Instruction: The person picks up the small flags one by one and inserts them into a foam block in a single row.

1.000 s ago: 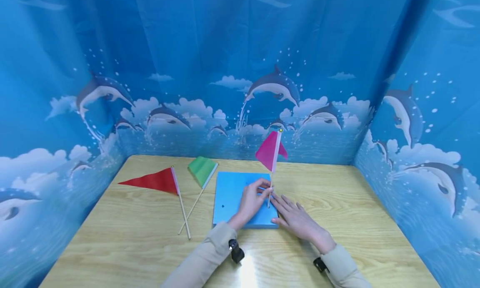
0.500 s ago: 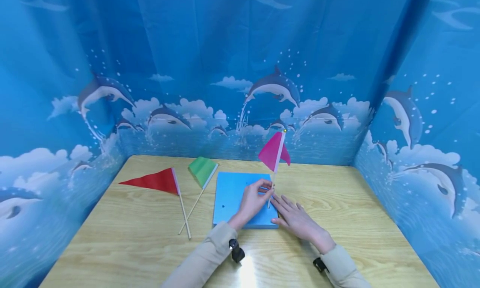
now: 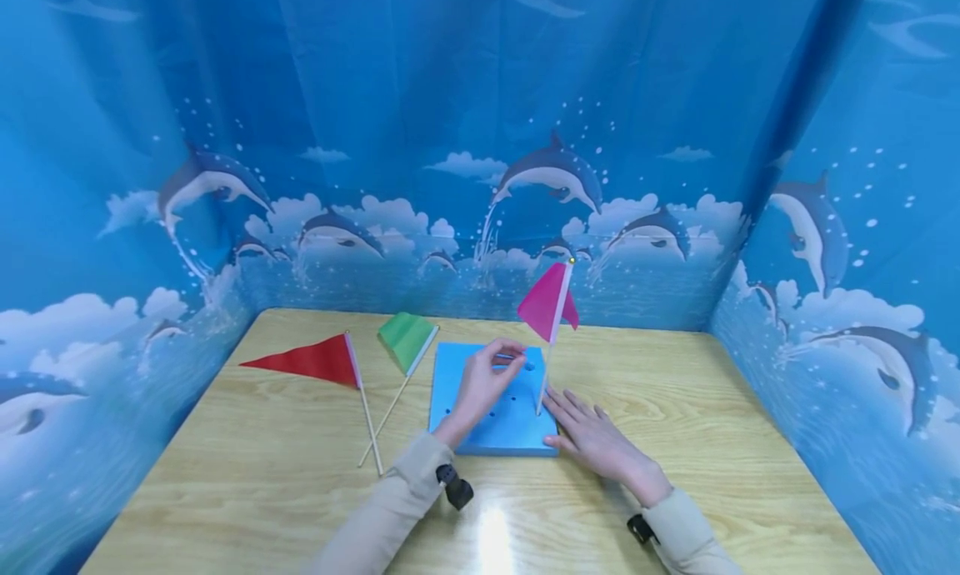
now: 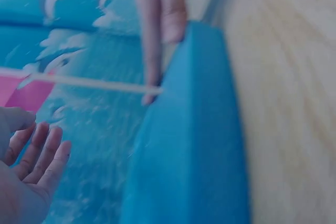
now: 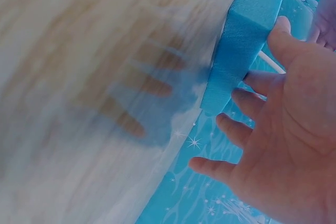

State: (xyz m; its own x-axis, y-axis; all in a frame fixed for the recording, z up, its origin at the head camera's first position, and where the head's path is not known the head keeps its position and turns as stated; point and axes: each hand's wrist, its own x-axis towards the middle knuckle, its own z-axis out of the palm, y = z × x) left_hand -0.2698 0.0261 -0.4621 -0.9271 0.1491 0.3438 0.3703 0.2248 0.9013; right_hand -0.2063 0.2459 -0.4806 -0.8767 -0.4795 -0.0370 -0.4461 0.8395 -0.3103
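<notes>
1. The pink flag (image 3: pixel 545 302) stands at the blue block's (image 3: pixel 517 432) four o'clock, leaning toward one.
2. Our left hand (image 3: pixel 483 383), loose-fingered and empty, hangs at ten from its foot.
3. Our spread right hand (image 3: pixel 596 443) touches the block's edge; bracing there should help us straighten the flag.

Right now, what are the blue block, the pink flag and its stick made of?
The blue block looks like matte foam: its side seems faintly grainy up close. The pink flag is probably thin cloth, since it bends softly, though it could be plastic film. Its stick looks like plain, unpainted wood: pale tan and dull, but I can't see any grain.
</notes>
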